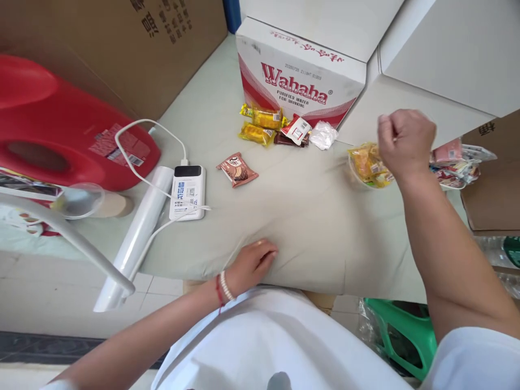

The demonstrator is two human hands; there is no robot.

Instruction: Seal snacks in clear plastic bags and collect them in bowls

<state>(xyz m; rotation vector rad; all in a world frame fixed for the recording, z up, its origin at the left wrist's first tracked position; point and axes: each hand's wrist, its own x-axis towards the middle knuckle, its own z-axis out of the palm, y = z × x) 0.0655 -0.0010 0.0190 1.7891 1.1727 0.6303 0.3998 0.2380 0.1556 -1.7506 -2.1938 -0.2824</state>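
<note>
Two bare hands are over a pale cloth-covered table (309, 216). The right hand (406, 142) hangs in the air above the table's right side with its fingers curled together into a loose fist; whether anything is pinched inside it cannot be told. Just below and left of it sits a clear bowl of yellow snack packets (368, 165), near the fist but not touching it. The left hand (254, 264) lies at the near edge of the table, fingers bent and pressed on the cloth, holding nothing; its wrist carries a red string and a pale bead bracelet. Further back, a small heap of wrapped snacks (280, 127) in yellow, red and white lies against a white and red water carton (298, 73). One brown snack packet (237, 169) lies alone between that heap and a white power bank (188, 192), which has a white cable (134, 157) plugged in. Beside the power bank lies a white roll (138, 238), and behind it a big red plastic jug (60, 130). More wrapped packets (457, 162) are piled at the far right, beyond the raised hand.
</note>
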